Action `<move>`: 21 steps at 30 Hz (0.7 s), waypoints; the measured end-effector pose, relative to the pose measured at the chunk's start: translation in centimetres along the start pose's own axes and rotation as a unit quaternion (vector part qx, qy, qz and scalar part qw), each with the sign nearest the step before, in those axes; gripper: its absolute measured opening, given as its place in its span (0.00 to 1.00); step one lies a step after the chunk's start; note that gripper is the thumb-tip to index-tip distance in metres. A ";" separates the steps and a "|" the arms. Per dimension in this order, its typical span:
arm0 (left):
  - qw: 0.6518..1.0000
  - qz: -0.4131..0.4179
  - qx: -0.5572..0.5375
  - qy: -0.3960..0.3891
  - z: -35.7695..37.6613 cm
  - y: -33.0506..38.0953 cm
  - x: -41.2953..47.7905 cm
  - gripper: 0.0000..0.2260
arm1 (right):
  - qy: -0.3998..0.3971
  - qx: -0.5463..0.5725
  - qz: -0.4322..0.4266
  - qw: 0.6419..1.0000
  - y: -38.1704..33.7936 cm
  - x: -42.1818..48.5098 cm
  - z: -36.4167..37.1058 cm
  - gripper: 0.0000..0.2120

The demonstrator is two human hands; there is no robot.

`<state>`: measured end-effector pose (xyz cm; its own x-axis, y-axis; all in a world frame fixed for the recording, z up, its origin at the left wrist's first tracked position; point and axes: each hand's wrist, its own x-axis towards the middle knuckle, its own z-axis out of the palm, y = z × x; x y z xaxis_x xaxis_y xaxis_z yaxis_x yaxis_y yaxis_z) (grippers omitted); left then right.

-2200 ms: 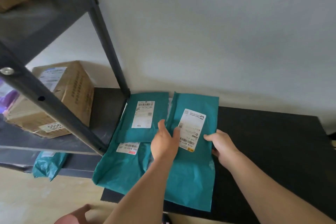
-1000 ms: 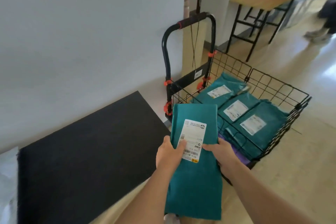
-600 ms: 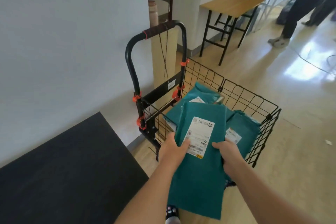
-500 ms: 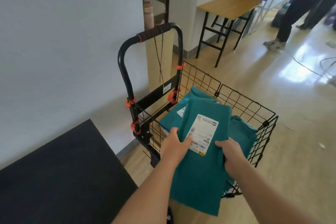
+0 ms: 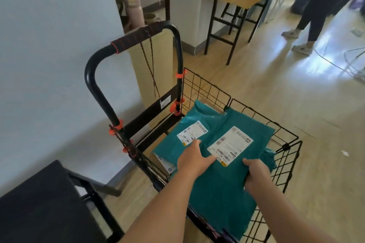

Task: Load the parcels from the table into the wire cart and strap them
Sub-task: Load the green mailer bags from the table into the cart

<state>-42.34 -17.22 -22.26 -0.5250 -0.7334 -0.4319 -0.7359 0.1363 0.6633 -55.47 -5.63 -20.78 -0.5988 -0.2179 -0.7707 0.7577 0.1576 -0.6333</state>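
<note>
Parcel (image 5: 223, 181) label-up over wire cart (image 5: 199, 87), long axis pointing away, slightly rightward

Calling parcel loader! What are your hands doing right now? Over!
Left hand and right hand both grip the teal parcel. It hangs over the wire cart, above other teal parcels. Nothing blocks the drop.

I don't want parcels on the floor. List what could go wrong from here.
The teal parcel, gripped by the left hand and right hand, overhangs the wire cart's near edge; released now, it may slide out.
The cord hangs from the handle, so nothing is strapped yet; the lower parcels might shift when rolled.
</note>
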 end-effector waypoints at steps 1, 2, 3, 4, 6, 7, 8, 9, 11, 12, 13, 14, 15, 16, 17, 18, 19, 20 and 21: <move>1.000 0.002 0.005 0.005 0.3 0.2 0.8 0.34 | 0.002 0.001 0.009 1.000 0.0 0.9 0.2 0.14; 1.000 0.003 0.010 0.014 0.6 0.4 1.6 0.33 | 0.004 -0.003 0.018 1.000 -0.1 1.9 0.4 0.14; 1.000 0.002 0.017 0.024 1.0 0.6 2.5 0.32 | 0.005 -0.013 0.026 1.000 -0.1 3.0 0.6 0.13; 0.999 -0.002 0.026 0.032 1.5 0.6 3.3 0.31 | 0.008 -0.034 0.036 0.999 -0.1 4.0 0.7 0.12; 0.997 -0.018 0.059 0.040 2.7 0.3 4.9 0.31 | 0.001 -0.097 0.066 0.993 0.2 6.4 0.7 0.11; 0.995 -0.028 0.085 0.034 3.6 0.0 5.5 0.31 | -0.007 -0.136 0.084 0.987 0.5 7.5 0.5 0.11; 0.992 -0.038 0.114 0.024 4.5 -0.5 6.1 0.31 | -0.015 -0.178 0.101 0.979 0.9 8.6 0.2 0.13; 0.989 -0.046 0.143 0.013 5.4 -1.0 6.4 0.32 | -0.023 -0.218 0.116 0.969 1.2 9.6 0.0 0.15; 0.981 -0.061 0.187 -0.004 7.2 -2.0 6.8 0.33 | -0.017 -0.275 0.130 0.953 1.7 11.1 -0.4 0.16; 0.978 -0.064 0.200 -0.009 8.1 -2.3 6.7 0.32 | -0.011 -0.296 0.134 0.946 1.8 11.8 -0.5 0.15; 0.975 -0.063 0.212 -0.012 8.9 -2.5 6.7 0.31 | -0.011 -0.315 0.139 0.939 1.7 12.3 -0.4 0.13; 0.972 -0.059 0.225 -0.015 9.6 -2.7 6.6 0.30 | -0.015 -0.332 0.143 0.932 1.6 12.9 -0.3 0.11; 0.970 -0.053 0.235 -0.020 10.1 -2.8 6.5 0.29 | -0.023 -0.350 0.143 0.925 1.5 13.3 -0.1 0.10; 0.968 -0.046 0.243 -0.028 10.6 -2.8 6.5 0.29 | -0.030 -0.375 0.129 0.918 1.4 13.7 0.1 0.10; 0.967 -0.040 0.248 -0.038 11.1 -2.9 6.6 0.30 | -0.035 -0.419 0.089 0.903 1.3 14.0 0.3 0.12; 0.966 -0.037 0.251 -0.049 11.5 -3.0 6.8 0.32 | -0.036 -0.486 0.023 0.873 1.1 14.2 0.6 0.14; 0.965 -0.036 0.254 -0.058 11.8 -3.1 7.1 0.35 | -0.037 -0.563 -0.056 0.823 0.9 14.4 0.8 0.16; 0.964 -0.035 0.256 -0.063 12.1 -3.1 7.4 0.37 | -0.049 -0.639 -0.135 0.755 0.7 14.6 0.9 0.20; 0.964 -0.033 0.256 -0.068 12.4 -3.1 7.7 0.39 | -0.075 -0.706 -0.200 0.675 0.6 14.8 1.0 0.24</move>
<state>-49.39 -15.03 -35.27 -0.4953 -0.6630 -0.5614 -0.8659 0.4290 0.2573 -63.62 -9.73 -32.53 -0.5688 -0.5938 -0.5691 -0.5241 0.7949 -0.3057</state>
